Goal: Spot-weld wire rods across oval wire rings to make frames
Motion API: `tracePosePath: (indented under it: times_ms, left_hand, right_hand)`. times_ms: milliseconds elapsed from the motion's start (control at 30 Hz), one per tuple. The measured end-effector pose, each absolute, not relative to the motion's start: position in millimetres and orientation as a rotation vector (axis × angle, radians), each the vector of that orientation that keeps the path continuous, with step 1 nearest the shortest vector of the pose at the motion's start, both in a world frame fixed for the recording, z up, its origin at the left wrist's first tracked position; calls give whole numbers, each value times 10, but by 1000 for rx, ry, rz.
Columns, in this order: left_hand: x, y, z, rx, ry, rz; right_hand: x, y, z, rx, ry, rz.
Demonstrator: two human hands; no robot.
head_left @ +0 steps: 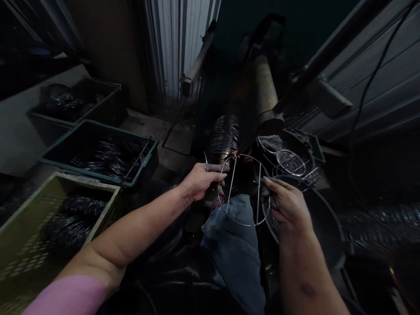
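Wire ring [243, 190] stands upright at the centre of my feed, with two straight wires [258, 192] crossing it, nearly vertical and apart from each other. I see the left hand [200, 181] at the ring's upper left, its fingers [215, 171] pressed together and curled around the wire there. The right hand [285, 205] holds the ring's right side, with its fingers [272, 186] pinching near the right-hand straight wire. Orange sparks [235, 154] show at the ring's top edge, just below a stack of wire rings [224, 138] standing on a metal cylinder [265, 89]. Finished-looking rings [290, 162] lie in a dark basin [295, 148] to the right. On the left I count three crates of dark wire rings: olive [55, 210], green [98, 151] and a dark one [78, 100]. A denim-covered leg [234, 245] sits directly beneath the ring.
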State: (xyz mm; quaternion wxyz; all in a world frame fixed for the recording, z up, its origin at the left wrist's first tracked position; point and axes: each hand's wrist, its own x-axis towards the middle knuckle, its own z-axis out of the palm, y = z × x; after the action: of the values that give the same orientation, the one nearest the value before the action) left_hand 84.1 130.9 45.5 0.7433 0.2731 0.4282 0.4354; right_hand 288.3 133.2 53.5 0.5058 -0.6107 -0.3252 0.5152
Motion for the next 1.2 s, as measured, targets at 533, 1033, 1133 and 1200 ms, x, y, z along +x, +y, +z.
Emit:
tracePosePath:
  times_ms: [533,1033,1133,1200]
  left_hand:
    - [235,611,343,1008,1329,977]
    - [944,154,-394,824,1018,730]
    - [1017,66,-445,808,1013,739]
    - [1049,36,-456,796,1013,750]
  right_hand:
    - [2601,1493,126,-1510,-1473,743]
    - [3311,176,-357,-1784,-1166,1080]
    - [3358,138,-417,-1793,-1230,1049]
    - [3415,97,-440,-1822,-1345,956]
